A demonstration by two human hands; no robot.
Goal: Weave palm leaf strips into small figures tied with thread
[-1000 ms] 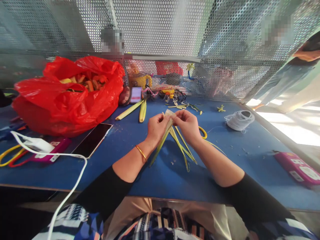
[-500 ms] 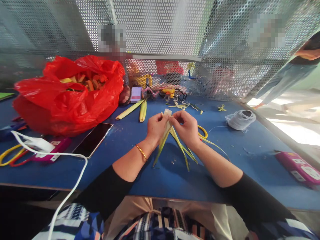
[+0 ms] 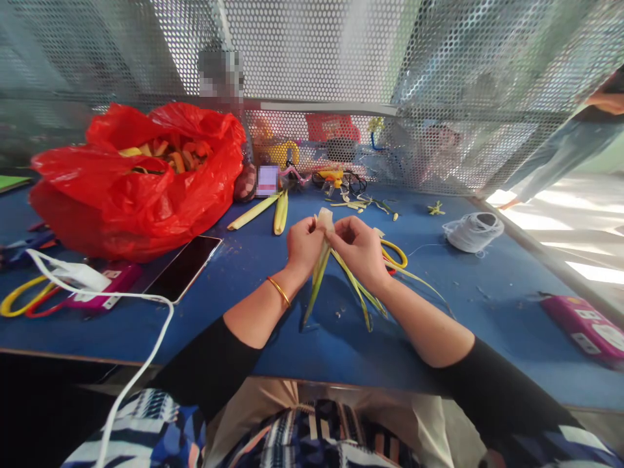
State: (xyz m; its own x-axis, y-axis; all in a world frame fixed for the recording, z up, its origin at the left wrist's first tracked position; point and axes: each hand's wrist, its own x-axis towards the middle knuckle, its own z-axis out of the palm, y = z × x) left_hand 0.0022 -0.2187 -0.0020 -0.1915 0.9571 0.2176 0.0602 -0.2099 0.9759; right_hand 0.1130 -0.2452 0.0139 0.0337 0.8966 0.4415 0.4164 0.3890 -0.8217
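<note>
My left hand (image 3: pixel 305 247), with a gold bangle at the wrist, is closed round a pale green leaf bundle (image 3: pixel 319 276) above the middle of the blue table. A whitish folded end sticks up between the thumbs. My right hand (image 3: pixel 358 250) pinches the same bundle from the other side, fingers curled. Long green strips (image 3: pixel 358 292) hang down below my right hand onto the table. Yellow-handled scissors (image 3: pixel 396 252) lie partly hidden behind my right hand. Two pale stalks (image 3: pixel 253 213) rest beyond my left hand.
A red plastic bag (image 3: pixel 141 214) of scraps stands at the left, beside a phone (image 3: pixel 185 268) and a white cable (image 3: pixel 146 364). String spool (image 3: pixel 472 233) and magenta box (image 3: pixel 585 328) sit right. A perforated metal screen (image 3: pixel 316 58) stands behind.
My right hand's fingers have shifted slightly on the bundle, and the whitish end has moved a little. The rest of the view has shifted slightly with the camera.
</note>
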